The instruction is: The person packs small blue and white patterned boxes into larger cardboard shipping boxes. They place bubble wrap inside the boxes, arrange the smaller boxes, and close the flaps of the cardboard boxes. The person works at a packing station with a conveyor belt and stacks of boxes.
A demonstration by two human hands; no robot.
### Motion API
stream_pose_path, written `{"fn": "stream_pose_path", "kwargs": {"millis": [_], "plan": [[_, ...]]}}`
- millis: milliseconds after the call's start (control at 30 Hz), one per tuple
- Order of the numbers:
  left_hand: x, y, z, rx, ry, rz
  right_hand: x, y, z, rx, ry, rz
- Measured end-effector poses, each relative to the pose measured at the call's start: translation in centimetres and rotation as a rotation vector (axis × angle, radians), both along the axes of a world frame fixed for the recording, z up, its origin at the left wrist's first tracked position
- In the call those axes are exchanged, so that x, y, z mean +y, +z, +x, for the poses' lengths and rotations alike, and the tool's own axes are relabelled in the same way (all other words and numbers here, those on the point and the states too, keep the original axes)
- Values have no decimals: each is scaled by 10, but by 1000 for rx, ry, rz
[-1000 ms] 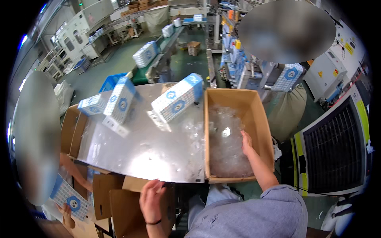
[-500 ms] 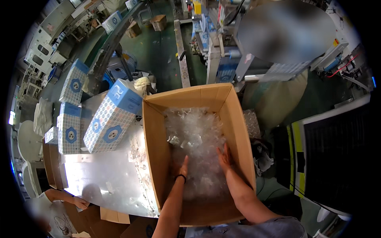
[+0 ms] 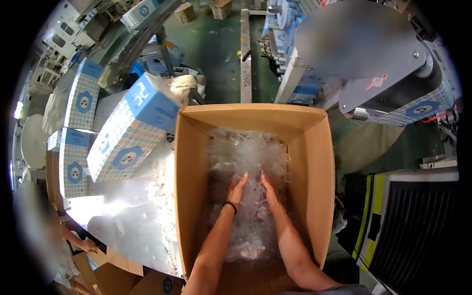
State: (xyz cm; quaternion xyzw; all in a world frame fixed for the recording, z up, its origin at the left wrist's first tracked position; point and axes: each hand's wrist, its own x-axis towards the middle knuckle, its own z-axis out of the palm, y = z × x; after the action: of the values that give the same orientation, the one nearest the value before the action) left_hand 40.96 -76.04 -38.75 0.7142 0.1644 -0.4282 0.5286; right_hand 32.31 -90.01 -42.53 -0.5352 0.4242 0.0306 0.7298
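A large open cardboard box point(image 3: 309, 182) stands in front of me, with crumpled, glossy clear plastic point(image 3: 248, 147) inside; whether it is loose film or wrapped packs I cannot make out. Both of my hands reach down into the box. My left hand point(image 3: 238, 191), with a dark band at its wrist, lies against the plastic with its fingers stretched forward. Opposite it, a short gap away, my right hand point(image 3: 270, 191) touches the plastic with straight fingers. Some of the lower fingers on both hands are hidden in the plastic.
Left of the box, tall blue-and-white patterned packs point(image 3: 130, 130) stand on a shiny metal table point(image 3: 132, 226). A co-worker's hand point(image 3: 88, 245) is near cartons point(image 3: 115, 278) at lower left. Machinery with a roller point(image 3: 393, 93) stands at upper right, a black ribbed panel point(image 3: 413, 231) at right.
My hands have moved closer together and slightly farther forward over the plastic. The view has shifted, so the box appears larger and the roller machine shows more.
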Motion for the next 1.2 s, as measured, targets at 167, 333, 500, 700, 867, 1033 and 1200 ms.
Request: {"fn": "stream_pose_path", "kwargs": {"millis": [167, 333, 500, 700, 867, 1033, 1200], "plan": [[24, 32, -14, -149, 131, -147, 39, 23, 2, -116, -89, 280], [34, 110, -30, -245, 250, -227, 49, 134, 0, -349, -95, 269], [54, 217, -10, -460, 367, -420, 73, 262, 31, -516, -38, 103], [125, 316, 40, -642, 397, -510, 139, 344, 88, -809, -5, 129], [188, 295, 89, -593, 451, -391, 200, 309, 139, -669, -22, 67], [235, 186, 126, -553, 272, -220, 237, 247, 161, -405, 48, -102], [241, 182, 128, -518, 36, 171, 234, 252, 144, -284, 231, -347]]}}
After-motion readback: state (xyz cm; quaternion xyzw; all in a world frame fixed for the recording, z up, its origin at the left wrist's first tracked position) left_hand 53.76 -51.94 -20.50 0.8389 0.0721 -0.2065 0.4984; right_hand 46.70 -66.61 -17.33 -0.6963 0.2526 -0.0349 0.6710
